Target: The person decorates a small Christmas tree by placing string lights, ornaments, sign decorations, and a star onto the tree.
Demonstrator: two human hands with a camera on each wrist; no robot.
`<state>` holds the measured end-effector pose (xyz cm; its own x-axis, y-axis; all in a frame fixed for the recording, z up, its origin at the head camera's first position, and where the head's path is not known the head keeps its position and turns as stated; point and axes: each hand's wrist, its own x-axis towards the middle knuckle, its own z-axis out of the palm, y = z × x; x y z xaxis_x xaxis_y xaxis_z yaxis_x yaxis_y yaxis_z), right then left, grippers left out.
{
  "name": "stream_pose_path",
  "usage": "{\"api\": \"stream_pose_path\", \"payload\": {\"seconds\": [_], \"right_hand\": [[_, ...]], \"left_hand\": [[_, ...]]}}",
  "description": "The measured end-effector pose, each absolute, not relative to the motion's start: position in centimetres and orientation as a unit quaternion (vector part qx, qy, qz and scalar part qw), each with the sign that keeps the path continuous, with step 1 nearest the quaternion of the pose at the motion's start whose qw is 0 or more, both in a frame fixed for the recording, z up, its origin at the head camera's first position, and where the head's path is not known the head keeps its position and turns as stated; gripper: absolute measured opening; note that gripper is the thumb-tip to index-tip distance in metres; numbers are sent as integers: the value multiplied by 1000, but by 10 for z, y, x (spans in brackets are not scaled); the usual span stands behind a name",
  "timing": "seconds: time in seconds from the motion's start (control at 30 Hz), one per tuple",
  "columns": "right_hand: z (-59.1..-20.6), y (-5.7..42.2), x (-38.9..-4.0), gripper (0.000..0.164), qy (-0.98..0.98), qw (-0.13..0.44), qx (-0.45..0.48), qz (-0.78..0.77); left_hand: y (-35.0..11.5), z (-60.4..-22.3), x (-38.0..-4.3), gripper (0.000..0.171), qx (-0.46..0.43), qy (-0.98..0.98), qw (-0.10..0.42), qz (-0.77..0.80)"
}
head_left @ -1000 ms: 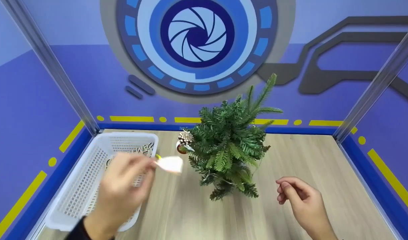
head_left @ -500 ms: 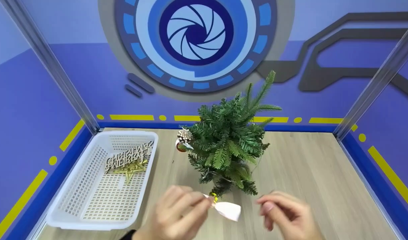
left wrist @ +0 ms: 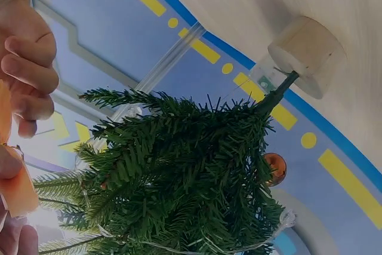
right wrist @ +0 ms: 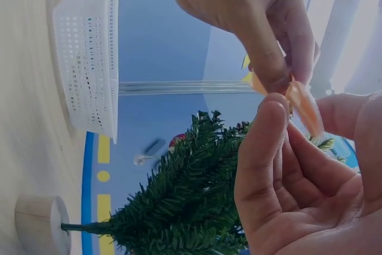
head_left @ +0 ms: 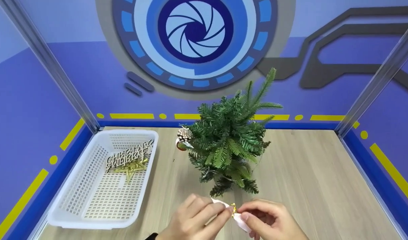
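In front of the small artificial Christmas tree (head_left: pixel 227 143), both hands meet at a pale pink bow (head_left: pixel 242 222) with a gold tie (head_left: pixel 234 209) at its middle. My left hand (head_left: pixel 195 220) pinches it near the tie, one lobe showing beyond the fingers. From the other side, my right hand (head_left: pixel 274 218) holds the opposite lobe between thumb and fingers. Up close in the right wrist view, the bow (right wrist: pixel 304 108) looks orange, with fingertips of both hands around it. The left wrist view shows only part of the bow (left wrist: pixel 18 189) at its edge.
A white perforated basket (head_left: pixel 137 200) on the left holds a wooden lettered sign (head_left: pixel 128 156) and a gold star (head_left: pixel 132 170). On the tree's left side hang a frosted pine cone (head_left: pixel 184 134) and a red ornament (head_left: pixel 181 146). The tree's base (left wrist: pixel 307 58) is round wood.
My left hand has carried the bow from beside the basket rightward and down to the front of the tree. My right hand has come in leftward and taken hold of the bow's other side.
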<state>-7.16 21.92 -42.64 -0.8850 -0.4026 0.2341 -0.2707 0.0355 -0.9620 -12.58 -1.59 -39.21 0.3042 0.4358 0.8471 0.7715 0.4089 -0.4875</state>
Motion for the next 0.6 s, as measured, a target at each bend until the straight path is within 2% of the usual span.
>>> {"api": "stream_pose_path", "payload": {"seconds": [0.23, 0.37, 0.43, 0.6], "right_hand": [[-422, 220, -70, 19, 720, 52, -219, -657], [-421, 221, -70, 21, 742, -13, -248, -623], [-421, 224, -71, 26, 750, -67, -275, -598], [-412, 233, -76, 36, 748, -155, -311, -566]], "left_hand": [[-14, -403, -128, 7, -524, -581, 613, -115], [-11, -407, -127, 9, -512, -599, 599, -143], [-9, -408, -124, 15, -501, -633, 561, -185], [-8, -407, -106, 38, -435, -725, 400, -353]]}}
